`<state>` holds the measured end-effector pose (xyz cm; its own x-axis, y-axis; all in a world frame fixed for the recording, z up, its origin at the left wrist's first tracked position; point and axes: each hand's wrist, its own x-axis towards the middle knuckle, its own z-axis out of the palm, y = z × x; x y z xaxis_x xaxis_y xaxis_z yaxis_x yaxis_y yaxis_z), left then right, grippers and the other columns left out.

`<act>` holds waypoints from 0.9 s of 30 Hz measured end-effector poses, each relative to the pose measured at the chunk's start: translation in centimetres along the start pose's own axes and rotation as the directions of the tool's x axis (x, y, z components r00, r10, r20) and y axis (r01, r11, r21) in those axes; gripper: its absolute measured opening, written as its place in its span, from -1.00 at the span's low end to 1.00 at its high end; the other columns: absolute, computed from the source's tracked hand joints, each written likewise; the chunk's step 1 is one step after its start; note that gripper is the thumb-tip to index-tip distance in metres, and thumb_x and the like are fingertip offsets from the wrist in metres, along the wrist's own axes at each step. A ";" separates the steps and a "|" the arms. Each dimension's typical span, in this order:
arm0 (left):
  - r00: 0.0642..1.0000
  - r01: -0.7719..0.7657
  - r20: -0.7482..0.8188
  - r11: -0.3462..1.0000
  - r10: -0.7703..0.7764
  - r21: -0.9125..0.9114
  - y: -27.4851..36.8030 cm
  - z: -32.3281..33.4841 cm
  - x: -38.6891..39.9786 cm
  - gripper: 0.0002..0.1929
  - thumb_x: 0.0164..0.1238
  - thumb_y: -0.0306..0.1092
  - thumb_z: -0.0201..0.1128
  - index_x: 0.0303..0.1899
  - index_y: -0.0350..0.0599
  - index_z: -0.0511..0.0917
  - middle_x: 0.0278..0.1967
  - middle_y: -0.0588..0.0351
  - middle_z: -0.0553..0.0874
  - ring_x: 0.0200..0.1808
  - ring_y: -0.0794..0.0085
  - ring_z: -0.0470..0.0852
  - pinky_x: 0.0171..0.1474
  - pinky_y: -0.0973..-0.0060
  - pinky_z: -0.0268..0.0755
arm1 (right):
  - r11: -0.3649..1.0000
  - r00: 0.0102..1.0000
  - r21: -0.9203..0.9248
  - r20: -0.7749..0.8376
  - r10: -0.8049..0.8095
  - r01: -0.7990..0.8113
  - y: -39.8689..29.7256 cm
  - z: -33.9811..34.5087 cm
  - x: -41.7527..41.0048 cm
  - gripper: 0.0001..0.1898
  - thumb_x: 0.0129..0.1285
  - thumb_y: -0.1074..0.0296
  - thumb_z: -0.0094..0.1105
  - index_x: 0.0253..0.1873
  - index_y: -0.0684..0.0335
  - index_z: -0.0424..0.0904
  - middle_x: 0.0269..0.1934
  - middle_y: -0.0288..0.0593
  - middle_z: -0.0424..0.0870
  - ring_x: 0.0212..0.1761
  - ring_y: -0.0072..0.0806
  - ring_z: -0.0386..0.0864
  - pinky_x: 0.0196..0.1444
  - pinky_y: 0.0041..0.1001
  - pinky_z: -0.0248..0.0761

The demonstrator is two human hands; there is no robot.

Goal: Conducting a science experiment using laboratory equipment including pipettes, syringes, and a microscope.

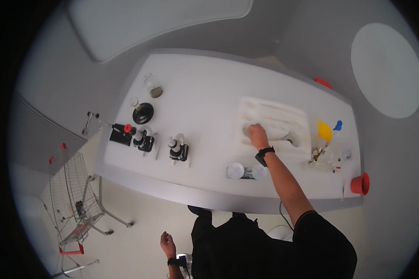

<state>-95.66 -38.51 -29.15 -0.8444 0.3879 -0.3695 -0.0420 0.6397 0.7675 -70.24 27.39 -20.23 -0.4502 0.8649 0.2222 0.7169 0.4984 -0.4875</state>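
My right hand [257, 135] reaches over the left side of a white moulded tray [293, 115] with recesses. Its fingers are curled on a round, greenish, see-through item [247, 130], partly covered by the hand. A glass vessel [290, 138] lies in a recess to the right. Nearer the person, two white round lids or dishes, one on the left [236, 171] and one on the right [259, 172], sit side by side; the forearm partly covers the right one. My left hand [168, 244] hangs below the table edge, loosely bent and holding nothing.
On the table's left stand two microscopes [178, 150] [143, 139], a flask of dark liquid [143, 113] and another flask [155, 89]. At right are a yellow item [324, 131], a blue item [338, 125], small glassware [317, 153] and a red cup [360, 183]. A shopping cart [73, 198] stands left.
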 end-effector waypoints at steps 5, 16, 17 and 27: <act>0.994 0.112 0.032 0.987 -0.109 -0.112 -3.5 -2.2 1.3 -0.62 0.49 -0.38 0.25 0.24 -0.38 0.59 -0.02 -0.07 0.78 -0.15 0.36 0.73 -0.07 0.43 0.62 | 0.997 1.000 -0.073 -0.027 -0.015 0.013 -0.5 0.0 0.0 -0.92 0.30 0.47 0.26 -0.16 0.25 0.72 -0.24 0.17 0.65 -0.13 0.17 0.62 -0.06 -0.05 0.51; 0.963 -0.046 0.265 0.998 0.055 -0.039 4.5 -3.9 9.6 -0.62 0.53 -0.32 0.25 0.26 -0.28 0.59 0.08 -0.13 0.75 0.04 0.26 0.76 0.06 0.36 0.64 | 0.949 0.999 -0.314 0.017 0.043 -0.035 -0.1 1.2 1.1 -0.85 0.28 0.39 0.17 -0.27 0.28 0.72 -0.28 0.16 0.71 -0.16 0.15 0.66 -0.06 -0.01 0.55; 0.970 -0.043 0.239 0.998 0.052 -0.040 5.2 -4.1 10.1 -0.62 0.53 -0.32 0.25 0.26 -0.28 0.59 0.08 -0.13 0.75 0.04 0.26 0.76 0.06 0.36 0.64 | 0.950 1.000 -0.314 0.005 0.008 -0.006 -0.4 1.6 0.9 -0.86 0.26 0.41 0.16 -0.30 0.30 0.69 -0.28 0.17 0.70 -0.16 0.16 0.66 -0.07 0.03 0.54; 0.978 -0.096 0.169 0.983 0.123 -0.158 9.8 -7.4 10.5 -0.61 0.53 -0.34 0.28 0.29 -0.25 0.58 0.06 -0.05 0.77 0.01 0.36 0.75 0.06 0.42 0.62 | 0.962 0.992 -0.274 -0.123 -0.040 0.005 -2.1 3.2 0.1 -0.90 0.25 0.53 0.03 -0.33 0.35 0.54 -0.28 0.18 0.63 -0.17 0.18 0.61 -0.12 0.02 0.49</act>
<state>-108.87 -33.08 -21.68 -0.7407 0.5700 -0.3557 -0.0444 0.4868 0.8724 -73.45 26.24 -21.92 -0.4097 0.8451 0.3435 0.8330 0.5000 -0.2366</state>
